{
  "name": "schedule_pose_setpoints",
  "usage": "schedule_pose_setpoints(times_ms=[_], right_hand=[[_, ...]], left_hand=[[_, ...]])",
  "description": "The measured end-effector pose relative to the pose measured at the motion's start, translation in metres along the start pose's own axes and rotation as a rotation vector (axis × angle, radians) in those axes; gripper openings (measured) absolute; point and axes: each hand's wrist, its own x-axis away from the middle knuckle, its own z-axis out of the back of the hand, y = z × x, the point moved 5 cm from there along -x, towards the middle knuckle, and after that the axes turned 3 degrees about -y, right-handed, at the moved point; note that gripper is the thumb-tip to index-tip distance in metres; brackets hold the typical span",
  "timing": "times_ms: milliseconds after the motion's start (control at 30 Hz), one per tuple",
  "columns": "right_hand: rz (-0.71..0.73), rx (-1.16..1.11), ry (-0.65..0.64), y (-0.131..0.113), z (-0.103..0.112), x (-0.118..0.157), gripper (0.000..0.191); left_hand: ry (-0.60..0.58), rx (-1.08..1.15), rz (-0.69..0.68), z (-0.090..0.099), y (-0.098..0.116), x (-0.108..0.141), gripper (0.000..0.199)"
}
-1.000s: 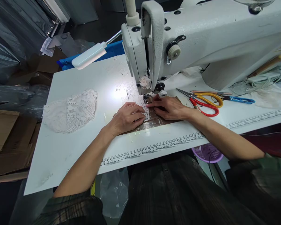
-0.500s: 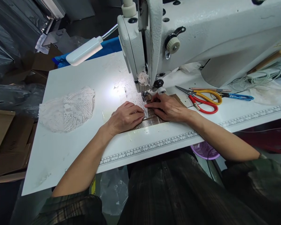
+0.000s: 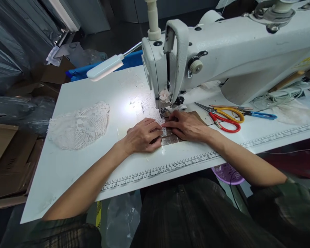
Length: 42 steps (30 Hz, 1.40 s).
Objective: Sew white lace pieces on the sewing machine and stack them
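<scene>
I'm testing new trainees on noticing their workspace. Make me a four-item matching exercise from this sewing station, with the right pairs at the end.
Things
1. Scissors with red and yellow handles
2. Purple plastic basket
3. Slim white lamp
4. Flat brown sheet

Places
A. On a thin, bendy metal neck
B. Partly covered by the right hand
C. Next to a blue-handled tool
D. Lower than the white tabletop

Pairs: 1-C, 2-D, 3-A, 4-B

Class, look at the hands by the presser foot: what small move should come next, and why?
Perhaps ease the lace gently past the foot: it runs close to it, and the left hand and right hand nearly meet over it just in front.
</scene>
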Motion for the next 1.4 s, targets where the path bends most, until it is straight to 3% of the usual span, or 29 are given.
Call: schedule_pose_setpoints(times_ms=[333,533,700,867,1067,1400], right_hand=[[-0.033,0.071,-0.027,0.0,-0.002,-0.005,0.039],[-0.123,0.116,-0.073,0.002,-0.005,-0.008,0.042],[-0.045,0.032,-0.045,0.0,-0.004,-0.006,0.042],[-0.079,0.069,-0.031,0.004,-0.006,-0.005,0.042],[0.029,0.04,0.026,0.0,-0.003,-0.002,0.037],[-0.061,0.068,-0.039,-0.006,-0.005,-0.007,0.043]], left_hand=[[0.022,-0.029,0.042,-0.002,-0.004,0.004,0.022],[0.002,-0.072,0.081,-0.005,-0.006,0.004,0.027],[-0.058,-0.067,0.129,-0.008,-0.01,0.002,0.029],[-0.077,-0.047,0.185,-0.008,-0.012,0.001,0.033],[-0.089,-0.059,0.225,-0.01,-0.014,0.0,0.036],[-0.15,-0.09,0.304,-0.014,-0.019,-0.003,0.04]])
